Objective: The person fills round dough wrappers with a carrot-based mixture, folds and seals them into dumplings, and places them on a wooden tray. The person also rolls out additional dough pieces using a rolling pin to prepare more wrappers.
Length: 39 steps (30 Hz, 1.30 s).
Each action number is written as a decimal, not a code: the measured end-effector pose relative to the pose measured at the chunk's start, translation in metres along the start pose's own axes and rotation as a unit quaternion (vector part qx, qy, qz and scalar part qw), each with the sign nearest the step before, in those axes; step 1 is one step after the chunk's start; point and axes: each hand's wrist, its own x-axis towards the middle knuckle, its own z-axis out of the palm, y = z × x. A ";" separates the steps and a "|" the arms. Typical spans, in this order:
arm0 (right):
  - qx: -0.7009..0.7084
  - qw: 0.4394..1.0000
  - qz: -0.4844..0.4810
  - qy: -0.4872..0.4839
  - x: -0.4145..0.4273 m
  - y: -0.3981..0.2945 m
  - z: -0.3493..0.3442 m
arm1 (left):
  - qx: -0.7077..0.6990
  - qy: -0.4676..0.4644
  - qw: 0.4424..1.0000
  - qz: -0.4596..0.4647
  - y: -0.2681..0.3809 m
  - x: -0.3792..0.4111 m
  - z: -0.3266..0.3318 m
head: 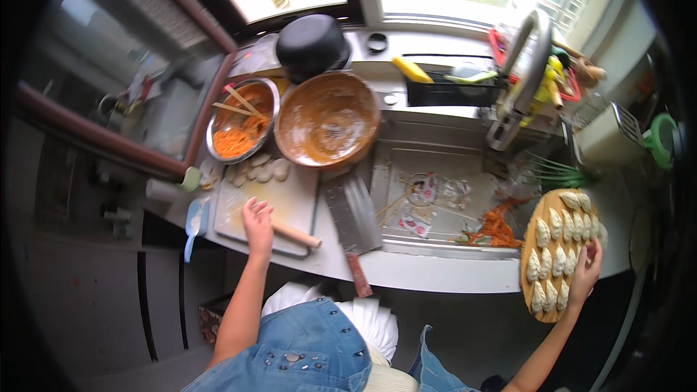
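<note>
At the right, my right hand (585, 272) reaches over a round woven tray (528, 261) that bears rows of folded dumplings (558, 261). Its fingertips are together at a dumpling near the tray's right side; whether they grip it is unclear. My left hand (257, 224) is over the front of a cutting board (234, 212), beside a wooden rolling pin (297, 233), with its fingers apart. Small pieces of dough (264, 173) lie at the board's back edge. Behind them stands a metal bowl (274, 136) of shredded orange filling (234, 141) with chopsticks (245, 100) in it.
A cleaver (354, 212) lies beside the board, its handle past the counter's front edge. A large brown bowl (326, 120) and a black pot (313, 46) stand behind. The sink (435, 163) holds wrappers and orange peelings (498, 223) below a faucet (523, 65).
</note>
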 end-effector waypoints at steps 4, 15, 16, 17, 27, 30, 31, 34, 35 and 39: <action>0.008 0.987 -0.044 -0.154 -0.122 -0.147 0.103 | 0.000 0.037 0.999 0.006 -0.049 0.042 -0.036; 0.048 0.916 -0.157 -0.366 -0.326 -0.375 0.386 | 0.168 0.014 0.983 0.073 -0.075 0.162 -0.128; 0.001 0.912 -0.189 -0.363 -0.329 -0.390 0.406 | 0.184 0.027 0.980 0.077 -0.083 0.173 -0.130; -0.044 0.905 -0.220 -0.360 -0.335 -0.403 0.423 | 0.189 0.029 0.978 0.079 -0.092 0.185 -0.134; -0.085 0.890 -0.268 -0.358 -0.351 -0.379 0.464 | 0.251 -0.105 0.962 0.036 -0.094 0.249 -0.140; -0.119 0.906 -0.261 -0.311 -0.328 -0.380 0.475 | 0.176 -0.146 0.973 -0.003 -0.074 0.234 -0.145; -0.124 0.908 -0.266 -0.299 -0.321 -0.379 0.476 | 0.102 -0.168 0.980 -0.009 -0.070 0.223 -0.148; -0.122 0.913 -0.270 -0.280 -0.312 -0.378 0.470 | -0.101 -0.266 0.957 -0.053 -0.077 0.182 -0.152; -0.113 0.913 -0.261 -0.292 -0.317 -0.374 0.468 | -0.078 -0.270 0.958 -0.051 -0.094 0.177 -0.153; -0.096 0.916 -0.241 -0.305 -0.330 -0.362 0.460 | -0.064 -0.225 0.970 -0.071 -0.120 0.177 -0.160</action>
